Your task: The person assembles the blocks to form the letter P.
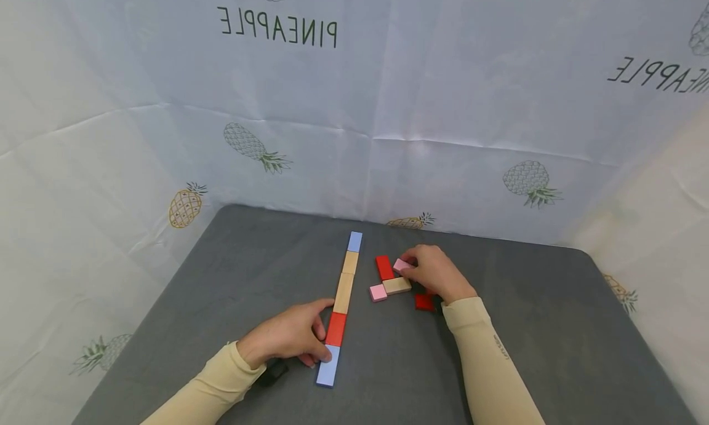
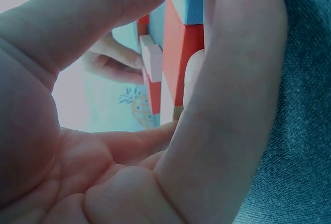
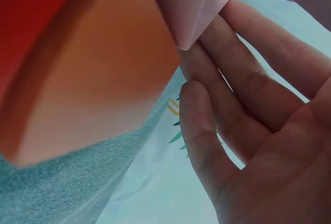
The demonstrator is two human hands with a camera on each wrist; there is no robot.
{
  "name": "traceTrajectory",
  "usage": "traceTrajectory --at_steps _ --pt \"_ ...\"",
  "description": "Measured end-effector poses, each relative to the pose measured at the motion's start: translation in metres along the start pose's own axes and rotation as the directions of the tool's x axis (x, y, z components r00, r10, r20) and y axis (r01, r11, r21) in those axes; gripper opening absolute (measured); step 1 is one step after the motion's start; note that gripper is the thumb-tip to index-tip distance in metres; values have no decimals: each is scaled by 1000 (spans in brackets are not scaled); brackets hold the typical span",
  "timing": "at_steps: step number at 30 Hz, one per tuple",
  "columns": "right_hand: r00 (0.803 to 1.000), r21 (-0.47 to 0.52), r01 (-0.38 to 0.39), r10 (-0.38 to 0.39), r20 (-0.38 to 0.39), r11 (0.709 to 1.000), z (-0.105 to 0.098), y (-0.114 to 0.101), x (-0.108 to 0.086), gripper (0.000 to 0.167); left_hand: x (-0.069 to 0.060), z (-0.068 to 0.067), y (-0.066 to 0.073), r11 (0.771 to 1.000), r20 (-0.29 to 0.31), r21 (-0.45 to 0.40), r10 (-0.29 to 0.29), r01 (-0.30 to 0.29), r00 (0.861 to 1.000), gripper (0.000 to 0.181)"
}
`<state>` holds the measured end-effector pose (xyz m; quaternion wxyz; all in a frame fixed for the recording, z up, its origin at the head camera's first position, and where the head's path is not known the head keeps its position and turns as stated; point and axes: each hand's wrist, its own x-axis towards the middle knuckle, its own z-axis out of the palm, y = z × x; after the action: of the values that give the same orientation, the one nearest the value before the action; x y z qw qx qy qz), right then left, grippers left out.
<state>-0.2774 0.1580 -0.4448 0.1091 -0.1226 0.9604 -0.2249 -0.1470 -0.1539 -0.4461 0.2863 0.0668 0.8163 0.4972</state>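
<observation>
In the head view a straight row of blocks runs away from the near side. It holds a near blue block (image 1: 328, 368), a red block (image 1: 335, 329), a long wooden block (image 1: 343, 293), a short wooden block (image 1: 350, 262) and a far blue block (image 1: 355, 241). My left hand (image 1: 290, 333) pinches the near blue block, thumb on it and fingers along the row's left side. To the right, my right hand (image 1: 439, 271) holds a pink block (image 1: 402, 266) between thumb and fingers; the right wrist view also shows this pink block (image 3: 199, 1).
Beside the right hand lie a red block (image 1: 384, 267), a wooden block (image 1: 397, 286), another pink block (image 1: 378, 293) and a darker red block (image 1: 424, 302). All sit on a dark grey table (image 1: 249, 259), with a pineapple-print cloth (image 1: 443, 105) hanging behind.
</observation>
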Motion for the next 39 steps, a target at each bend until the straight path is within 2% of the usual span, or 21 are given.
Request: traceTrajectory --at_steps 7,12,17,21,24,29,36,39 --pt "999 -45 50 -51 -11 998 -2 -4 4 29 -1 -1 -1 1000 -5 -8 10 -10 1000 103" --pt "996 -102 86 -86 7 991 -13 -10 8 28 -2 -1 -2 1000 -7 -21 18 -18 1000 103" --pt "984 -153 176 -172 41 972 -27 -21 25 24 -3 -2 -3 1000 -10 -13 17 -17 1000 102" --pt "965 -219 262 -255 60 940 -29 -26 44 23 -2 -2 -2 1000 -5 -9 16 -16 1000 101" --pt "958 -257 287 -275 82 923 -28 -31 57 24 -2 0 -1 1000 -1 -12 19 -19 1000 101" --pt "955 -275 293 -266 131 916 -19 -40 75 25 -2 2 0 999 4 -25 25 -25 1000 101" --pt "933 -286 355 -317 173 890 -9 -46 86 25 -1 2 1 1000 1 -19 20 -20 1000 101" --pt "931 -293 360 -320 177 886 -7 -47 88 27 -1 0 0 1000 -1 -21 16 -16 1000 100"
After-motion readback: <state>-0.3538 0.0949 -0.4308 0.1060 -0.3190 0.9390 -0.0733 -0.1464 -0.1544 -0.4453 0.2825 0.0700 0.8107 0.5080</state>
